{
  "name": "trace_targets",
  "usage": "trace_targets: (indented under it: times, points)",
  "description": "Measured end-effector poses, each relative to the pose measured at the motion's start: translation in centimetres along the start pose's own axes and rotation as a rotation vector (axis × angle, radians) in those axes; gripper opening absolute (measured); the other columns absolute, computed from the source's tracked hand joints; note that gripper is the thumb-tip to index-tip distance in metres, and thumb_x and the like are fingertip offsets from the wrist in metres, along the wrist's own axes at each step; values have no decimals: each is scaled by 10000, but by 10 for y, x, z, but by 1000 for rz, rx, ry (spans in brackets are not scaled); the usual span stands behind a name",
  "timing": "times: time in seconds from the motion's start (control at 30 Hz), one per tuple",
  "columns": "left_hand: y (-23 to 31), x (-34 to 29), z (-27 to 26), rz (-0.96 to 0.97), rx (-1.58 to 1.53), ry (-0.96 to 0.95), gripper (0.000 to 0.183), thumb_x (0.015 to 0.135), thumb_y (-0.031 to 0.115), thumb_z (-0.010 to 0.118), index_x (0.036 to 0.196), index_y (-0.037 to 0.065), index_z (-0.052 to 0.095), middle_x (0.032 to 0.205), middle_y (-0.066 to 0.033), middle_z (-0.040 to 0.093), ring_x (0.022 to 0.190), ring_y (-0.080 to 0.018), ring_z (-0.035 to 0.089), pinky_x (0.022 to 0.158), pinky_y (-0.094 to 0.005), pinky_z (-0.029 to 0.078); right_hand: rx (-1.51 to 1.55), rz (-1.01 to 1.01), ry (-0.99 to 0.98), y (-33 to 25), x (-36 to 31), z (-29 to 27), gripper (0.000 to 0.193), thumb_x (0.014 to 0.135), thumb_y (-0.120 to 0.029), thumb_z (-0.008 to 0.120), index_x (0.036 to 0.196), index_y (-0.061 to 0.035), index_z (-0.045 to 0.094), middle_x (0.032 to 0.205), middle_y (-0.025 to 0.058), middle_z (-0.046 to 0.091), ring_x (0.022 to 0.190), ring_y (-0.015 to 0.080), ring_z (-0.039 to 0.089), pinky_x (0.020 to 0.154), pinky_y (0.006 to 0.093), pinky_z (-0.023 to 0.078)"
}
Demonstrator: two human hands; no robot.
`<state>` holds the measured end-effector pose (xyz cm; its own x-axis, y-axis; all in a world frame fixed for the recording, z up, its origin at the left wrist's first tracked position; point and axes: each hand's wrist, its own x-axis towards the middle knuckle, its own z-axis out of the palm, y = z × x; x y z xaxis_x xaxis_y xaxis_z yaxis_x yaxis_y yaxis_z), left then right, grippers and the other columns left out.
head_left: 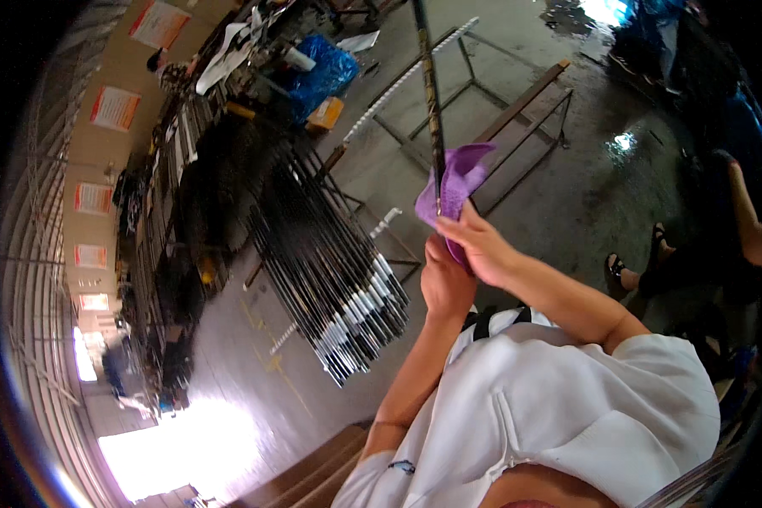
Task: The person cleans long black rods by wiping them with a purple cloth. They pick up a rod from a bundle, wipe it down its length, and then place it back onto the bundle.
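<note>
A long, thin dark rod [432, 93] with a patterned surface runs away from me, up past the top of the view. My right hand [485, 247] is shut on a purple cloth [466, 169], which is folded about the rod near its close end. Just below and to the left, my left hand [447, 284] is closed in a fist against the right hand, apparently round the rod's near end. The fingers hide that end. Left of my hands lies a wide row of similar dark rods [313, 245], many with white or silvery near ends.
Metal stands [474, 85] with white-wrapped bars [381, 93] hold the rods above the grey floor. A brown beam [525, 97] crosses another frame. Blue plastic [326, 72] and a yellow box [324, 113] lie beyond. Other people are at far left and right, one in sandals [616, 265].
</note>
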<state>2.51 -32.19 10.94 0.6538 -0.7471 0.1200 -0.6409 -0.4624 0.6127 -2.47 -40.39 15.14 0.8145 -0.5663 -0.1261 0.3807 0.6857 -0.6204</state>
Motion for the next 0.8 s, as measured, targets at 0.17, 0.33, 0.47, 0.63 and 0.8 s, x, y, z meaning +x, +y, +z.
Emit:
trace_targets:
  times: [0.17,0.33,0.47,0.63,0.8]
  points:
    - [13,-25,-18,-171,198,-206,394,808,199,521,1108,4,357,914,-251,556,778,-411,568,631,-471,464,-68,-16,319,20,23,9,189,848,-173,585,958,-73,468,778,-15,457,691,79,431,572,261,369]
    - [-17,-81,-22,-99,302,-247,343,820,263,515,1017,8,396,827,-242,564,711,-421,573,570,-485,452,5,-60,491,-19,63,-16,214,842,-269,588,782,-103,468,634,-24,438,523,86,396,452,282,326]
    - [-80,-148,-34,-372,410,-266,385,776,399,571,906,43,507,820,-192,585,673,-386,587,562,-470,451,-58,-179,615,-95,95,-54,269,862,-315,557,763,-80,470,594,-13,371,535,110,363,442,317,282]
    - [-210,-272,-42,-558,496,-350,405,736,442,589,808,45,561,752,-154,595,686,-356,592,596,-464,452,-119,-293,718,-209,127,-102,290,827,-336,597,782,-67,500,652,4,450,560,129,422,504,331,368]
    - [-251,-322,-39,-678,467,-415,369,718,390,601,728,23,571,664,-160,576,601,-320,575,547,-445,437,-140,-515,570,-321,136,-101,283,819,-270,584,937,-15,544,874,97,596,742,226,576,677,386,474]
